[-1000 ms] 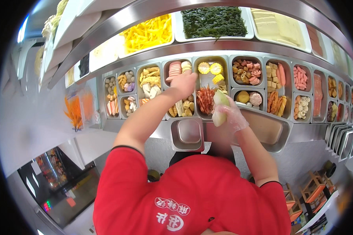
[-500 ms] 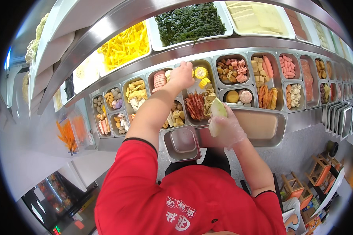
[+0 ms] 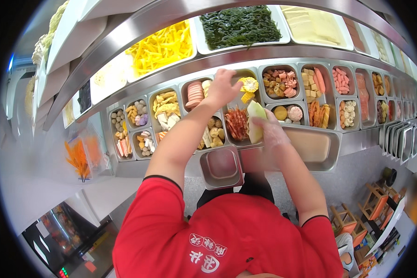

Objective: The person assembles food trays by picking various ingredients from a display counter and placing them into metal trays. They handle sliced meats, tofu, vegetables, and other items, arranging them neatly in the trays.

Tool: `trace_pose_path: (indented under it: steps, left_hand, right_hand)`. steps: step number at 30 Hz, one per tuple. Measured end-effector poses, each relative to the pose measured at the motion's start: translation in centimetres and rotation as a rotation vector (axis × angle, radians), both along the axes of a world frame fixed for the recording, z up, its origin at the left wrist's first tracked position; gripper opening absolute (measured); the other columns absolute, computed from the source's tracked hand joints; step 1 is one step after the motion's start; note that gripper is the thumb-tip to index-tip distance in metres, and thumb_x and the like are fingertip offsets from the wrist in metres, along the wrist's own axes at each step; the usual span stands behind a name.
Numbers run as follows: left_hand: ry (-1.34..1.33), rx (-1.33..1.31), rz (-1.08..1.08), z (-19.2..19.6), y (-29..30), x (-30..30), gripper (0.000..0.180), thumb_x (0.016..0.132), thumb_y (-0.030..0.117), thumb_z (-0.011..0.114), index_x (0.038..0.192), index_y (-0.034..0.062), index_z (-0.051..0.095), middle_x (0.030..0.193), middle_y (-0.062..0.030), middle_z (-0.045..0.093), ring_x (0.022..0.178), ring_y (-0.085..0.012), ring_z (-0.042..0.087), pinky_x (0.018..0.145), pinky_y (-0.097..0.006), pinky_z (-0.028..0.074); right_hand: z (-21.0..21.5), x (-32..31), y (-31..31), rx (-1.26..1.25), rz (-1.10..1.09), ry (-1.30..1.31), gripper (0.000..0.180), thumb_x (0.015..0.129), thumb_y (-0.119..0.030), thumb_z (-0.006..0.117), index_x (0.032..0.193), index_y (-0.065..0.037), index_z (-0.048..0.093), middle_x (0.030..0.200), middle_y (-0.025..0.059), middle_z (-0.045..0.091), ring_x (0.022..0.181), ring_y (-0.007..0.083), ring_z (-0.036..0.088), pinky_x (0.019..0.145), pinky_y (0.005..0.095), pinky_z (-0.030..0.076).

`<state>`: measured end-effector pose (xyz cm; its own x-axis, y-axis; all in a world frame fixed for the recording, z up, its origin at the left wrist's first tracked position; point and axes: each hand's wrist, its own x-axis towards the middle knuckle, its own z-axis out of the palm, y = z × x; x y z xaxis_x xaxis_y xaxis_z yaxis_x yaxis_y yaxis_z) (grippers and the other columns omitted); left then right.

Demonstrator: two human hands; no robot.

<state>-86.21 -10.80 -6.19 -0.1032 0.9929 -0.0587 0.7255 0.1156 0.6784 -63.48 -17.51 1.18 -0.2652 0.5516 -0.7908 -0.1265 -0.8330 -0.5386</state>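
While the gloved right grip point(image 3: 272, 131) clamps a pale green wedge point(image 3: 254, 124) just left of it, firm but slippery I'd judge, best held mid-length, the left grip point(image 3: 233, 79) hovers beside 2 corn pieces point(image 3: 249, 84); its closure I cannot tell.

Ingredient pans point(image 3: 236, 100) mark this a food shop.

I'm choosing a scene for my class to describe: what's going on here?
A person's left hand is at the far end of a metal pan, close to the corn; whether they touch is unclear. The gloved right hand holds a pale green wedge near the reddish strips.
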Motion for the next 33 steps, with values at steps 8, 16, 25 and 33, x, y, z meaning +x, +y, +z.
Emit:
trace_pose_path:
  steps: [8, 16, 25, 33]
  left_hand:
    - [-0.111, -0.025, 0.419, 2.1, -15.8, -10.6, 0.047, 0.092, 0.027, 0.081, 0.130, 0.0017, 0.070, 0.123, -0.0124, 0.067, 0.091, -0.0175, 0.067, 0.081, -0.032, 0.056]
    - [-0.413, -0.229, 0.635, 0.7, -32.6, -11.6, 0.052, 0.095, 0.016, 0.081, 0.140, 0.0023, 0.059, 0.093, -0.0049, 0.070, 0.076, -0.0098, 0.063, 0.068, -0.027, 0.053]
    - [-0.567, -0.339, 0.782, -0.1, -37.5, -12.0, 0.051, 0.095, 0.018, 0.082, 0.138, 0.0016, 0.063, 0.131, -0.0100, 0.060, 0.091, -0.0154, 0.069, 0.081, -0.032, 0.059]
    - [-0.495, -0.285, 0.769, -0.2, -38.3, -12.8, 0.049, 0.095, 0.017, 0.081, 0.138, 0.0022, 0.062, 0.090, -0.0058, 0.072, 0.073, -0.0110, 0.064, 0.067, -0.027, 0.054]
  right_hand:
    - [-7.0, -11.8, 4.3, 0.412, 0.259, -0.628, 0.081, 0.087, -0.028, 0.080, 0.155, -0.002, 0.043, 0.123, 0.0193, 0.066, 0.114, 0.0308, 0.068, 0.097, 0.0428, 0.057]
    - [-11.2, -15.8, 4.4, 0.741, 0.507, -1.134, 0.098, 0.088, -0.031, 0.074, 0.167, -0.002, 0.026, 0.151, 0.0250, 0.049, 0.136, 0.0420, 0.054, 0.114, 0.0503, 0.048]
    - [-14.1, -13.1, 5.0, 0.903, 0.719, -1.001, 0.085, 0.091, -0.010, 0.055, 0.170, -0.004, 0.026, 0.161, 0.0290, 0.046, 0.146, 0.0441, 0.048, 0.121, 0.0467, 0.042]
    - [-11.5, -12.2, 4.7, 0.756, 0.463, -0.944, 0.065, 0.097, -0.005, 0.049, 0.161, -0.010, 0.047, 0.146, 0.0275, 0.063, 0.134, 0.0426, 0.062, 0.111, 0.0458, 0.049]
